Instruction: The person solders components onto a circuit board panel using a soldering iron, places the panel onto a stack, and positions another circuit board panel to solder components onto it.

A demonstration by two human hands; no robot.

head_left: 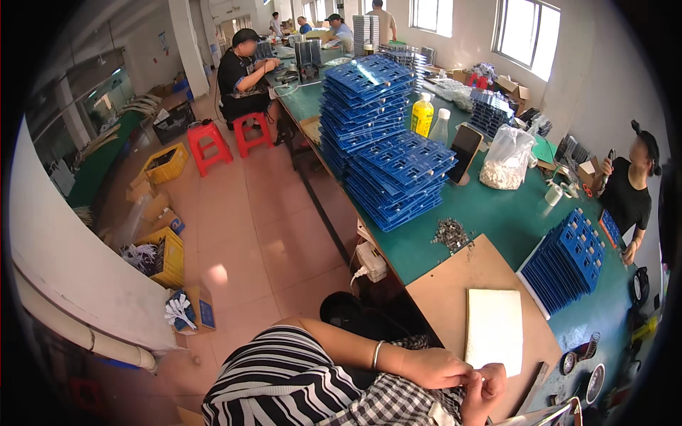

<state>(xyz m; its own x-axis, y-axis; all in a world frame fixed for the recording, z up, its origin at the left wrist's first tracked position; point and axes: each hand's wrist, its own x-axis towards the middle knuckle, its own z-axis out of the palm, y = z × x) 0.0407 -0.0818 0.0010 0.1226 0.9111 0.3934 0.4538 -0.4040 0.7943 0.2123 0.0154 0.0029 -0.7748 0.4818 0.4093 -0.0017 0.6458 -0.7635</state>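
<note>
My left hand (439,367), with a silver bangle at its wrist, meets my right hand (484,392) over my lap, by the table's near edge. Fingers of both are pinched together; whatever lies between them is hidden or too small to name. Just beyond them a cream-coloured pad (494,330) rests on a brown board (444,284). A loose pile of small metal pieces (450,236) sits past the board's far edge. Blue plastic panels with square openings (568,259) stand stacked at the board's right.
Tall stacks of blue panels (401,177) rise on the green table (419,248), near a phone (465,153), a yellow bottle (422,115) and a bag of white pieces (506,160). One co-worker (629,188) is at the right, another (245,78) sits farther off. Red stools (208,145) stand on the floor.
</note>
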